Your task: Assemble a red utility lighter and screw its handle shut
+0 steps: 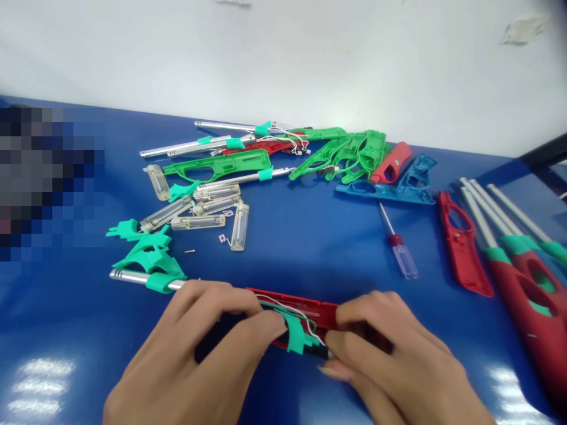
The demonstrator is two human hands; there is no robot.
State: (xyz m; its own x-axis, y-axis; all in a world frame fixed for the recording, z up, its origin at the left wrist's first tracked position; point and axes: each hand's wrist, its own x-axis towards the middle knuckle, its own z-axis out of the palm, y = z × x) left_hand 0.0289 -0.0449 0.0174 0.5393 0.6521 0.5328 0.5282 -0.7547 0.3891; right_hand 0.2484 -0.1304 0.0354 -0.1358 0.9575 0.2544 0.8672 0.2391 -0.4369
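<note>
A red gas-lighter handle half (325, 313) lies open side up near the table's front, between my hands. My left hand (199, 354) grips its left part, with the thumb against a green trigger (296, 333) set in the shell. My right hand (398, 354) holds the right end, its fingers pinched at the end of a white wire (301, 314); the fingertips hide what is there. From beyond my left hand sticks out a silver lighter tube (133, 277) with a green collar (160, 283). Loose green triggers (150, 257) lie just behind the tube.
Clear fuel tanks (198, 221) lie at centre left. Behind them are metal tubes (195, 144), green shells (219, 165) and a blue shell (385, 192). A screwdriver (403, 257), a red shell (465, 254) and several red lighters (527, 313) are to the right.
</note>
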